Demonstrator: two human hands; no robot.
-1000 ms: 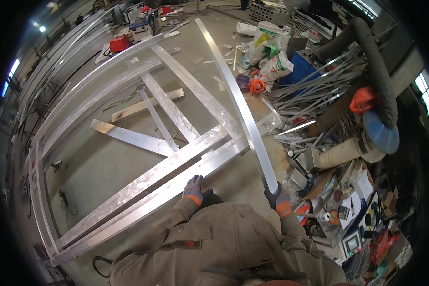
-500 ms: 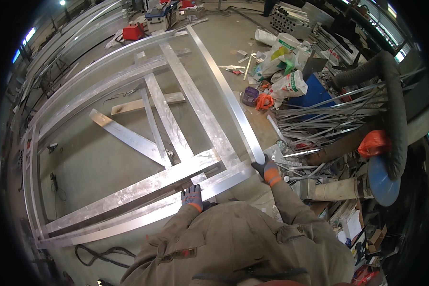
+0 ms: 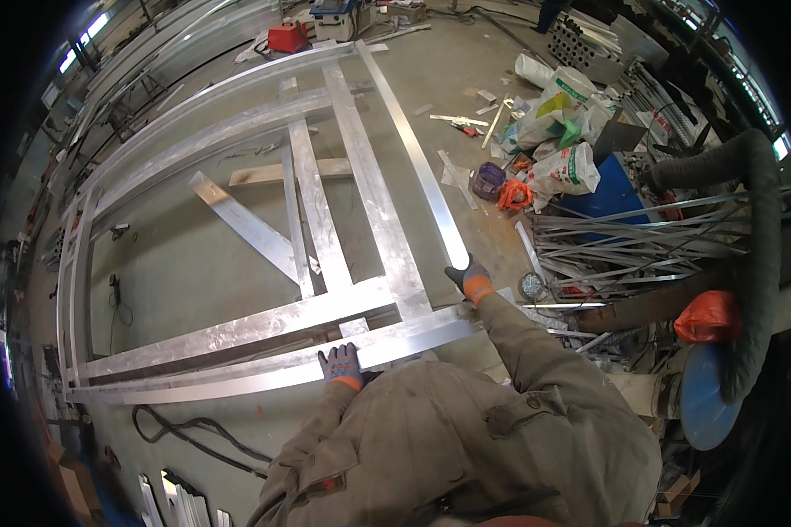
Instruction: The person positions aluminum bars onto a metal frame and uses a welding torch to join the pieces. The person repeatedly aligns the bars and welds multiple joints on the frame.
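A large frame of silvery rectangular metal tubes lies in front of me. My left hand (image 3: 340,364), in a grey and orange work glove, lies on the near tube (image 3: 237,378) with its fingers spread. My right hand (image 3: 472,280), gloved the same way, is closed round the near end of the right-hand side tube (image 3: 422,171). A gap shows between that end and the near tube's right end. Inside the frame, a wide crosspiece (image 3: 369,189) runs away from me, and a loose-looking flat bar (image 3: 246,227) slants across the floor.
To the right lie plastic bags (image 3: 564,169), a heap of thin metal strips (image 3: 606,233) and a thick flexible hose (image 3: 751,263) beside a blue disc (image 3: 710,395). A black cable (image 3: 193,430) loops on the floor at near left. A red box (image 3: 287,37) stands at the far side.
My right hand has shifted the side tube's near end away from the near tube, widening a gap at the corner. My left hand stays on the near tube. The view has turned slightly.
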